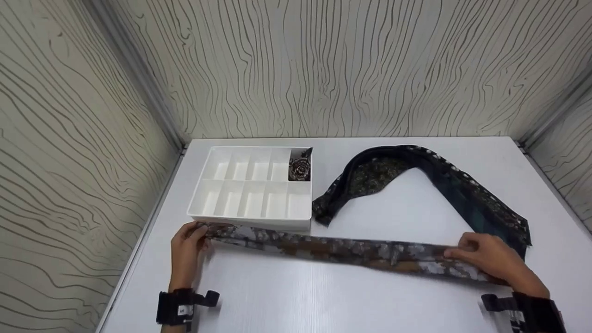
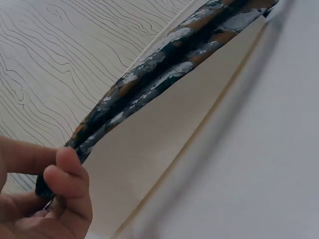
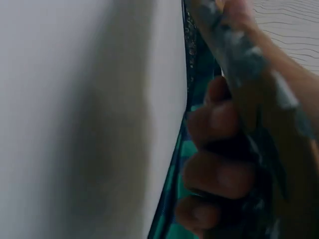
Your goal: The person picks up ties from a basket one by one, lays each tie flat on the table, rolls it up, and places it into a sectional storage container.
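A long folded scarf [image 1: 333,249] in grey, brown and white blotches stretches across the front of the table, below the box. My left hand [image 1: 187,238] pinches its narrow left end between thumb and fingers; the left wrist view shows that end tucked in the fingers [image 2: 65,179]. Near the other end, my right hand [image 1: 492,259] grips the cloth, its fingers [image 3: 219,172] curled round it in the right wrist view. Behind lies a second scarf [image 1: 444,171], dark with small flowers and a teal part, curved in an arch; the right hand hides some of it.
A white divided box [image 1: 249,217] stands at the back left of the table [image 1: 323,300]. In its back right compartment sits a rolled dark patterned cloth [image 1: 299,169], one corner poking above the rim. Wood-grain-patterned walls [image 1: 323,69] enclose the back and sides.
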### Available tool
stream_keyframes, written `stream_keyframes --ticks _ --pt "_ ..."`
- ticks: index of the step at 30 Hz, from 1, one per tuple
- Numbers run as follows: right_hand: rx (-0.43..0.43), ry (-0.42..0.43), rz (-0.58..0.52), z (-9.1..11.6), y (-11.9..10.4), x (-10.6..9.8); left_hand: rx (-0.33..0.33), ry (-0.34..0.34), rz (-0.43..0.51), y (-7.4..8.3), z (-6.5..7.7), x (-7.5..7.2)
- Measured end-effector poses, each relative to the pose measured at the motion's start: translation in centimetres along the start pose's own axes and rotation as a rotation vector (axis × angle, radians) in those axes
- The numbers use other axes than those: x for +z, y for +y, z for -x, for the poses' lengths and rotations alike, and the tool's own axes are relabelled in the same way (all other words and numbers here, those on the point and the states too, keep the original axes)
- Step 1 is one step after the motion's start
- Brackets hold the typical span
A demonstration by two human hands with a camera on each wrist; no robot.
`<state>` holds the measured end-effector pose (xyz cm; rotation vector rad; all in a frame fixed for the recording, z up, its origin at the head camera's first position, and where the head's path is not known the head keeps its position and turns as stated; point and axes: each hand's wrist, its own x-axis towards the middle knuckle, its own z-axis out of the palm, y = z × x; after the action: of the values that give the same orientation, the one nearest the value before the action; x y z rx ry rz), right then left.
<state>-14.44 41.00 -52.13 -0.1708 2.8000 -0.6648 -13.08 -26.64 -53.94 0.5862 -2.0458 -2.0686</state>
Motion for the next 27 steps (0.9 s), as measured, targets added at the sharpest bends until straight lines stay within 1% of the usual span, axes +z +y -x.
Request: stream_keyframes --ticks 1,3,5,7,9,13,15,18,24,26,27 --pt "-0.026 -0.031 -0.018 0.2 0.4 -0.2 -0.014 0.004 -0.014 0.0 0.0 -0.1" --pt "-0.073 -0.085 -0.051 0.5 1.2 -0.5 -0.045 0.013 -0.074 -0.2 -0.1 -0.5" --pt "-0.104 -0.101 -0.081 0.8 1.9 -0.7 -0.076 0.012 -0.133 -0.6 -0.1 -0.8" --pt "-0.102 -0.07 -0.094 1.1 2.4 -1.0 -0.101 -0.001 -0.161 -0.9 -0.1 -1.0" --pt "-0.069 -0.024 -0.1 1.4 2.7 -1.2 -0.103 -0.015 -0.184 -1.1 -0.1 -1.1" --pt "0.028 0.08 -0.095 1.5 2.9 -1.7 -0.061 -0.042 -0.239 -1.2 -0.2 -0.8" --pt "0.061 0.117 -0.096 1.3 2.9 -1.7 -0.038 -0.042 -0.268 -1.2 -0.2 -0.6" --pt "0.078 0.137 -0.087 1.1 3.0 -1.6 -0.024 -0.039 -0.307 -1.0 0.0 -0.4" --pt "0.099 0.146 -0.076 1.0 3.2 -1.1 -0.021 -0.032 -0.411 -1.0 0.2 -0.7" --pt "0.09 0.168 -0.075 0.9 3.1 -0.8 -0.006 -0.028 -0.462 -1.0 0.3 -0.7" --pt "0.069 0.198 -0.071 0.8 3.0 -0.6 0.005 -0.024 -0.494 -0.9 0.3 -0.6"
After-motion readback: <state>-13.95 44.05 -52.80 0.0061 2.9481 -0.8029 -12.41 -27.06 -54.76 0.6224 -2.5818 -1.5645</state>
